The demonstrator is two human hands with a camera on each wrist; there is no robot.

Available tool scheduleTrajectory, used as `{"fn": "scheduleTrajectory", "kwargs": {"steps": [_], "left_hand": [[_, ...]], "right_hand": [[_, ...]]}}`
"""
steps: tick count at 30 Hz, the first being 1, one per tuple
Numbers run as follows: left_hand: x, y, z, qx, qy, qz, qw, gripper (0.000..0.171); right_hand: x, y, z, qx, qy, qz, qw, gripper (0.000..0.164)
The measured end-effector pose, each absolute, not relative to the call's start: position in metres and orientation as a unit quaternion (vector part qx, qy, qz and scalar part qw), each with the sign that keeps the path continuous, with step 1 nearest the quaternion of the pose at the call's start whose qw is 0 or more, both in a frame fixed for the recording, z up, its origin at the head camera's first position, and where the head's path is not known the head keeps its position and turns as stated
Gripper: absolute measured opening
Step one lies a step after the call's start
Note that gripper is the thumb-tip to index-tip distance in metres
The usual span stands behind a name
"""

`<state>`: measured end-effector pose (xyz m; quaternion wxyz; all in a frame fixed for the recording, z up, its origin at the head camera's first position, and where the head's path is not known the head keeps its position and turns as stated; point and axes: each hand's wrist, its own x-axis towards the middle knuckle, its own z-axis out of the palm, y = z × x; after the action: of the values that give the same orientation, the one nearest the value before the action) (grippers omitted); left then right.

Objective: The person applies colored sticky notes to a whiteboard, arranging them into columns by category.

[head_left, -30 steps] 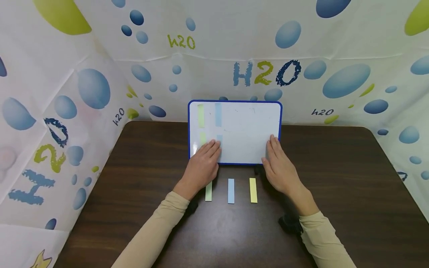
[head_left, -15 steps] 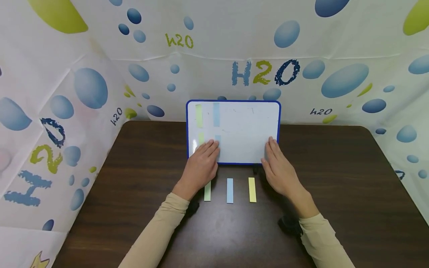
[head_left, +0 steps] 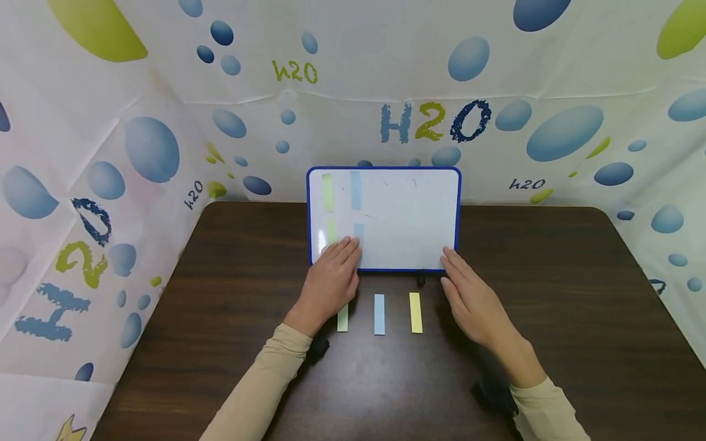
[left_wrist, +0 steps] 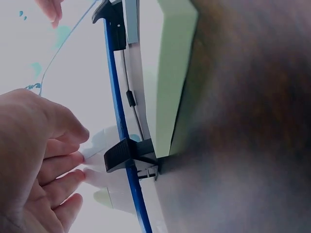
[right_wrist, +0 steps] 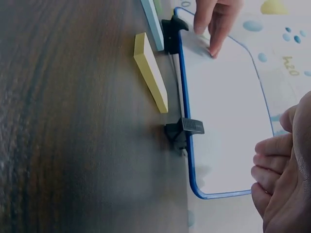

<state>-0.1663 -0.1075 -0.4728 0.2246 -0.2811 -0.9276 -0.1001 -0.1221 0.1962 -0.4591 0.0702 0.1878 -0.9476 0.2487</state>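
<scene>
A blue-framed whiteboard (head_left: 408, 226) stands tilted at the back of the table. Green sticky strips (head_left: 328, 193) and blue sticky strips (head_left: 356, 190) are stuck in two columns on its left side. My left hand (head_left: 328, 278), fingers straight, rests on the lower left of the board, its fingertips over the lower green and blue strips. At the lower right corner of the board is my right hand (head_left: 477, 306), its fingers fairly straight and nothing in them. In front of the board lie a green sticky-note pad (head_left: 342, 320), a blue pad (head_left: 379, 315) and a yellow pad (head_left: 416, 313).
Black stand clips, one (left_wrist: 119, 155) in the left wrist view and one (right_wrist: 184, 128) in the right, hold the board's bottom edge. The dark wooden table (head_left: 551, 294) extends to both sides. A patterned curtain (head_left: 342, 122) hangs behind and at the sides.
My right hand has slid down and outward from the board's right side to its lower corner. The left hand has shifted slightly down the board, uncovering more of the lower strips.
</scene>
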Motion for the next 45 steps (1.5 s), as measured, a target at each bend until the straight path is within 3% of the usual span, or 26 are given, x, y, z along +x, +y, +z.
{"fn": "scheduleTrajectory", "kwargs": {"steps": [5, 12, 37, 45], "left_hand": [[-0.163, -0.104, -0.473, -0.29, -0.921, -0.121, 0.229, 0.039], [-0.156, -0.095, -0.471, -0.317, -0.911, -0.139, 0.222, 0.036], [-0.138, -0.07, -0.469, -0.395, -0.911, -0.113, 0.027, 0.05], [-0.133, -0.057, -0.469, -0.4, -0.912, -0.089, 0.015, 0.055]], "right_hand": [[-0.117, 0.195, -0.458, 0.205, -0.943, 0.247, 0.086, 0.046], [-0.112, 0.193, -0.455, 0.221, -0.942, 0.246, 0.055, 0.045], [-0.103, 0.19, -0.47, 0.264, -0.936, 0.226, -0.056, 0.047], [-0.104, 0.191, -0.475, 0.301, -0.93, 0.202, -0.053, 0.052]]}}
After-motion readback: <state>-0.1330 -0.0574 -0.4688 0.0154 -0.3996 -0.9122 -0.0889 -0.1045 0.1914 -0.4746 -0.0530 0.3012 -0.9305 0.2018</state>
